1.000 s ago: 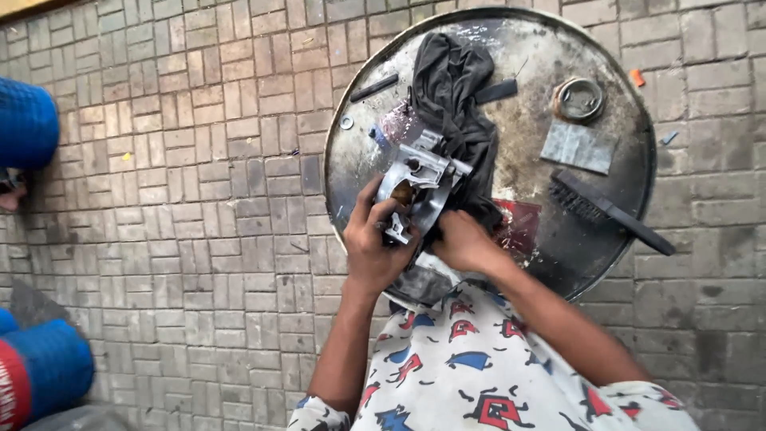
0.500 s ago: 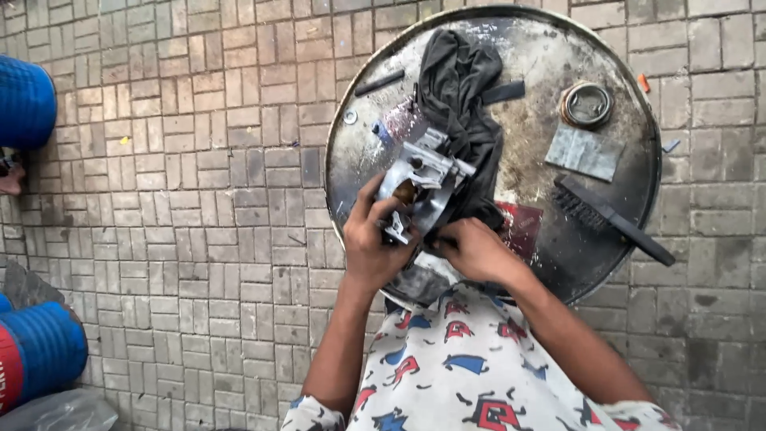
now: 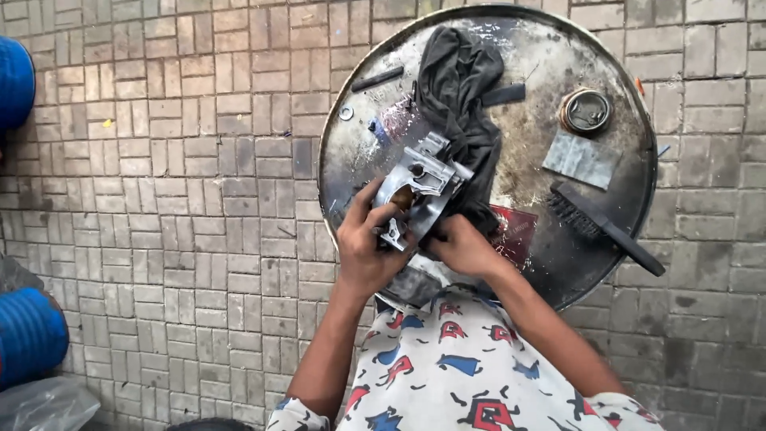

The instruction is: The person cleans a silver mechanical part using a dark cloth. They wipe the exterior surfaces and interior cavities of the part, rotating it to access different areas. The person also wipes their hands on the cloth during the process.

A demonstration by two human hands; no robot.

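Wiping in hand, I judge — left hand (image 3: 363, 251) clasps the metal part (image 3: 419, 191) over the drum top (image 3: 351, 160), near its front edge; right hand (image 3: 463, 243) presses the rag (image 3: 463, 96) to it. Next calls for turning the part. Brush (image 3: 602, 225) lies right — room behind.

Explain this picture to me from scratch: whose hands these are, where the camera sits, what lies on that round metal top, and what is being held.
There is no machine here. A person wears a camera on the head, which looks down at their own arms. The left hand and right hand together grip a silvery metal part over the round top of a steel drum that stands on brick paving. On the drum lie a dark cloth, a black brush, a grey sheet and a round cap. Blue barrels show at the left edge.
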